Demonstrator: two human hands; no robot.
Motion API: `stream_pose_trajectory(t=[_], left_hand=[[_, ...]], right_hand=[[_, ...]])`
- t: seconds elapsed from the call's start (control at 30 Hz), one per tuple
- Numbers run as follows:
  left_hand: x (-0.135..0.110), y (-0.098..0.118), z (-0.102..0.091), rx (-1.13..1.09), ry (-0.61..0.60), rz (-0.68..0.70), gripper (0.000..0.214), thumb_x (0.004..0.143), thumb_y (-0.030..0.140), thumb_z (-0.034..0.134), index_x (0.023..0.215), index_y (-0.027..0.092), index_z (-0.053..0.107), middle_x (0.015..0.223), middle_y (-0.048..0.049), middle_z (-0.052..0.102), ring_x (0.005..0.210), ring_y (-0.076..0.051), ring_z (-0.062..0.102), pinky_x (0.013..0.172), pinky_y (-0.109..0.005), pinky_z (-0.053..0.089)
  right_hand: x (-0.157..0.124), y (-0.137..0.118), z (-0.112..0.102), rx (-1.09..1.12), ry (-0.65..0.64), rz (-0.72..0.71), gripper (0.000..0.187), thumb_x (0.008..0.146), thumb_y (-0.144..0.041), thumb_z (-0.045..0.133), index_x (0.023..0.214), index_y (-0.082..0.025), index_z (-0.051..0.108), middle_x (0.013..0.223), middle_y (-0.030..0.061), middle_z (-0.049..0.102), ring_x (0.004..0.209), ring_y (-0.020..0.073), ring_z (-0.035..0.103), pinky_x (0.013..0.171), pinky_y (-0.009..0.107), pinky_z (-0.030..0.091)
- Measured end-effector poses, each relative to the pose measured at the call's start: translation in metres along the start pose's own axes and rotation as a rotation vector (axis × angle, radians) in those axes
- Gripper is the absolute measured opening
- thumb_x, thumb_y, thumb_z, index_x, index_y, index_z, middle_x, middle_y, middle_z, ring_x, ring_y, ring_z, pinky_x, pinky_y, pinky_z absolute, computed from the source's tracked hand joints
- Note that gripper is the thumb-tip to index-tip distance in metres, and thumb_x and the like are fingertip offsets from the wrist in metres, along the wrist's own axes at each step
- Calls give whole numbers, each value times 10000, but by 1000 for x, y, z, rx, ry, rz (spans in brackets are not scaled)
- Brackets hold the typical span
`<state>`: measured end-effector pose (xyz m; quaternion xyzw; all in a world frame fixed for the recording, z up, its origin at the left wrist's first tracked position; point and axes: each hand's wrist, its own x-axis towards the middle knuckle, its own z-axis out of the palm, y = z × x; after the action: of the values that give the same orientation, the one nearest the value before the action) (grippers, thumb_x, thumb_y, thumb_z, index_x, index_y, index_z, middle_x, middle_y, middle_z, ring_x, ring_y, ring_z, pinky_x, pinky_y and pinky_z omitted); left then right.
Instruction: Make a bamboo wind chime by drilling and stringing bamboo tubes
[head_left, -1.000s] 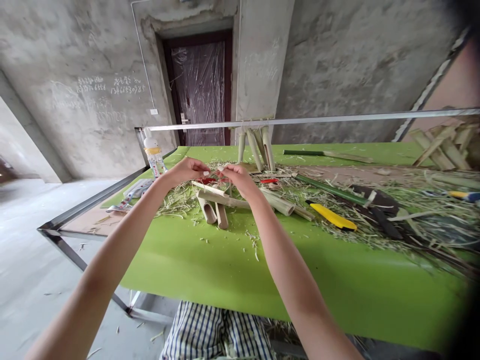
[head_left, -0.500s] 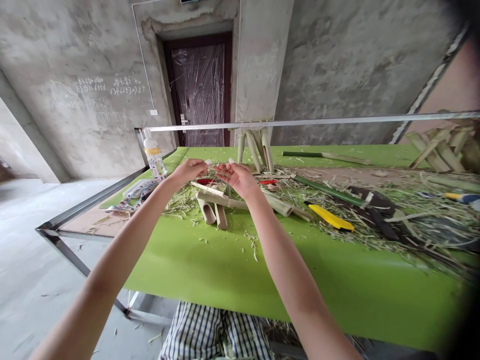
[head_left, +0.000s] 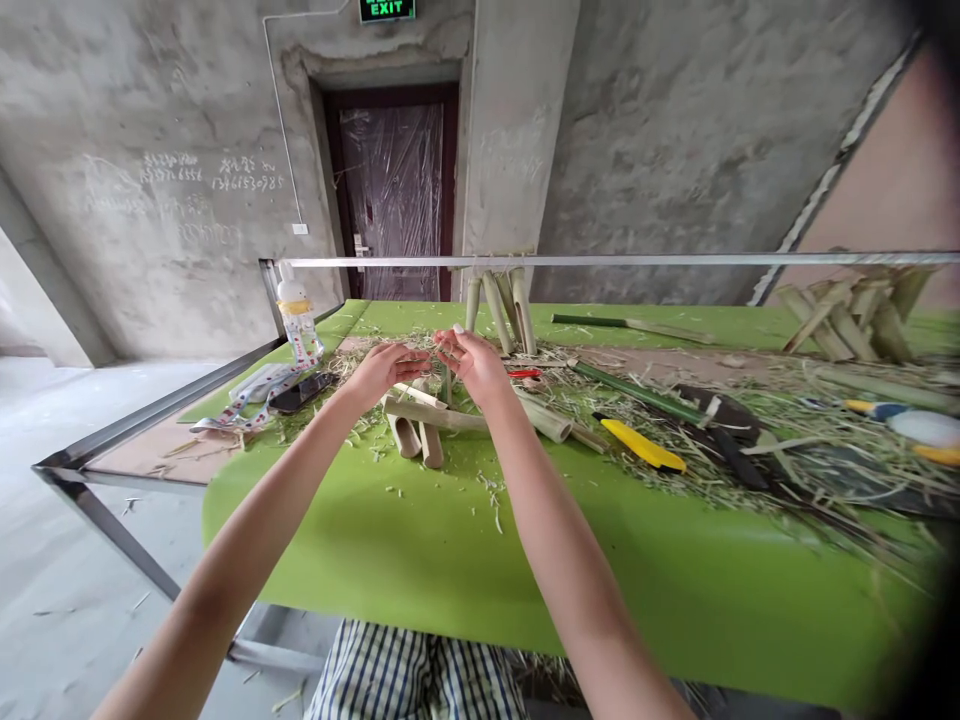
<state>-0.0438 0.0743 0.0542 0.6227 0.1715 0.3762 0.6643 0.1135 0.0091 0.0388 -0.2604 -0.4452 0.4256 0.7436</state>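
Both my arms reach out over a green table (head_left: 420,560). My left hand (head_left: 384,368) and my right hand (head_left: 472,362) are close together, fingers pinched on a thin pale bamboo strip (head_left: 433,352) that runs between them. Just below the hands lies a small frame of cut bamboo pieces (head_left: 421,420), with short tubes pointing toward me. Bamboo shavings (head_left: 352,400) are scattered around it.
A yellow utility knife (head_left: 639,444) and a green bamboo stick (head_left: 637,392) lie to the right among shavings. A bottle (head_left: 297,312), a lanyard and a phone (head_left: 300,390) sit at the left. Bamboo tubes (head_left: 499,305) lean on a metal rail (head_left: 615,260); more bamboo (head_left: 847,315) is piled far right.
My hands have dropped slightly toward the bamboo frame and stay close together on the strip. The camera tilted, so an exit sign shows above the door.
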Motion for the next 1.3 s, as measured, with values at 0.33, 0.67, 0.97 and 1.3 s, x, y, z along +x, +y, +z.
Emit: stream_pose_trajectory(t=[0.33, 0.67, 0.97, 1.3], left_hand=[[-1, -3, -4, -294, 73, 94, 126, 770, 216, 539, 674, 148, 587, 824, -45, 678, 821, -148, 633, 777, -283, 491], [-3, 9, 5, 492, 23, 551, 225, 727, 169, 597, 934, 184, 686, 1054, -65, 655, 997, -190, 596, 897, -351, 466], [18, 29, 1, 1241, -218, 870, 406, 742, 26, 391, 974, 182, 685, 1057, -61, 661, 988, -156, 603, 856, -306, 499], [22, 34, -12, 1183, -193, 610, 311, 697, 89, 519, 879, 228, 729, 810, -33, 681, 672, -134, 576, 653, -253, 445]], right_hand=[[1, 8, 0, 197, 10, 60, 95, 787, -197, 601, 711, -198, 657, 781, 12, 675, 811, 127, 642, 867, 292, 515], [-3, 5, 13, -140, 56, 77, 168, 684, -60, 612, 726, -192, 708, 821, 16, 690, 750, 115, 622, 784, 274, 497], [-8, 1, 16, -349, 33, 25, 122, 657, -127, 619, 689, -205, 707, 724, 16, 664, 608, 110, 554, 586, 261, 423], [-10, 6, 17, -607, 16, -57, 109, 696, -167, 591, 749, -190, 684, 752, 24, 658, 615, 121, 535, 592, 273, 426]])
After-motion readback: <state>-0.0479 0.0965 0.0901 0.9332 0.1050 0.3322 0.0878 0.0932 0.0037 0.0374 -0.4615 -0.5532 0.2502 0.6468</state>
